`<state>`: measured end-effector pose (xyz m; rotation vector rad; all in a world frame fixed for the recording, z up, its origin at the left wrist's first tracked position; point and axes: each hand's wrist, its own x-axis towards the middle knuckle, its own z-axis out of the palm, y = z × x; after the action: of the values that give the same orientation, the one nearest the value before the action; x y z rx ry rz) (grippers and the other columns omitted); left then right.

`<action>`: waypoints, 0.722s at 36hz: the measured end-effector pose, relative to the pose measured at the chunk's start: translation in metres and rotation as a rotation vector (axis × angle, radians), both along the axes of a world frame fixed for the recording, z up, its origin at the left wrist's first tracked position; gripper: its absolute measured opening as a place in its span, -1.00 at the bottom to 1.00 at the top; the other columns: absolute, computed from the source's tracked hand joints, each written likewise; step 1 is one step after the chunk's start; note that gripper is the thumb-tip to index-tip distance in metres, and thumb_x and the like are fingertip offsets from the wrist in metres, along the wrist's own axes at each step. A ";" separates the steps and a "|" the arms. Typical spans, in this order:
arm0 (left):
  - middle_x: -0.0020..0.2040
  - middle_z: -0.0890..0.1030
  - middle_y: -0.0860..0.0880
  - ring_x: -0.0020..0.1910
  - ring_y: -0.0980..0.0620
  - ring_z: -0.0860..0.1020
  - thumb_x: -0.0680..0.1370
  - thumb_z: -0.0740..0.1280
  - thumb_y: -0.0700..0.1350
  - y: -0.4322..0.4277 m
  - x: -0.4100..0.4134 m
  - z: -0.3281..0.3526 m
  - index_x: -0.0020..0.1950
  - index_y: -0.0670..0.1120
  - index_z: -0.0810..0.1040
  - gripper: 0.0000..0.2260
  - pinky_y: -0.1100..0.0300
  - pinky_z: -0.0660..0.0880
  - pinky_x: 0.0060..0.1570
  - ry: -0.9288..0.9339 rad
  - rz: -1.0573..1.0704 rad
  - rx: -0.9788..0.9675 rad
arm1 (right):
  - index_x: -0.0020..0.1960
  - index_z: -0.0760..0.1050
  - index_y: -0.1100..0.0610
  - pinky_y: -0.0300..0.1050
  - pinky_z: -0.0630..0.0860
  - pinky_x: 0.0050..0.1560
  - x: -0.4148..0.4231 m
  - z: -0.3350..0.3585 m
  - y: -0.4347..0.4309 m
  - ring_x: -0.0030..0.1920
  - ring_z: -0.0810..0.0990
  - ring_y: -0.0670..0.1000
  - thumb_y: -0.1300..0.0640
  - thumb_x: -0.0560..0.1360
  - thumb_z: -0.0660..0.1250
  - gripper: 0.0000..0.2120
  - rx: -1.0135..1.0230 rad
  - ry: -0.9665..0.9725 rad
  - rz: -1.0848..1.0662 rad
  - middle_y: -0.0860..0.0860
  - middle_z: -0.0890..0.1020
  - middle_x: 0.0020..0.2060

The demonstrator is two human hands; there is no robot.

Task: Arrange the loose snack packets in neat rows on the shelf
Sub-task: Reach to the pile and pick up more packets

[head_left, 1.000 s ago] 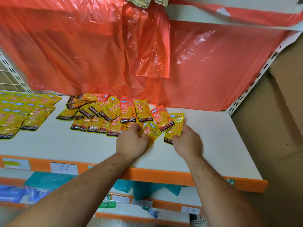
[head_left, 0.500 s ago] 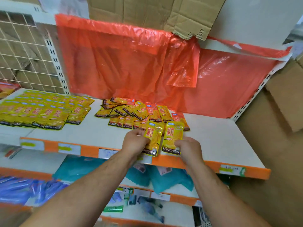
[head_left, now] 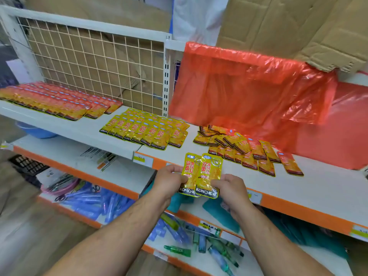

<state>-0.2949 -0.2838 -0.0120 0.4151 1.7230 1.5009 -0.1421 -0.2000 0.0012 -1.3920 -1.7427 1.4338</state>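
Note:
Two yellow snack packets point(head_left: 201, 174) are held side by side in front of the shelf edge. My left hand point(head_left: 169, 181) grips the left packet and my right hand point(head_left: 229, 188) grips the right one. On the white shelf point(head_left: 318, 188) behind them lies a loose pile of orange and yellow packets point(head_left: 245, 150). Left of the pile, yellow packets point(head_left: 145, 130) lie in neat overlapping rows. Further left, orange-red packets point(head_left: 59, 102) also lie in rows.
A red plastic sheet point(head_left: 249, 88) hangs behind the loose pile. A wire grid panel point(head_left: 95, 62) backs the left bay, with cardboard point(head_left: 298, 26) above. Lower shelves hold blue tubes point(head_left: 95, 204), teal bags point(head_left: 221, 216) and green markers point(head_left: 177, 251).
Both hands have lifted two yellow packets off the pile and drawn them back past the shelf edge. The view has swung left, bringing the arranged rows into sight.

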 end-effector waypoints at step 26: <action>-0.21 0.64 0.01 -0.25 0.01 0.61 0.41 0.44 -0.24 0.104 -0.165 -0.009 -0.18 0.02 0.52 -0.82 0.18 0.52 -0.24 0.504 0.105 -0.320 | -0.30 0.24 0.12 -0.06 0.06 -0.29 -0.168 -0.043 0.131 -0.37 0.19 0.03 0.20 0.46 0.44 -0.63 -0.056 0.008 0.194 0.02 0.17 -0.40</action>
<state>-0.4594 -0.1803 -0.0211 0.5720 2.3686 1.2215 -0.3096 -0.0694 -0.0419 -1.2715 -1.8886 1.5978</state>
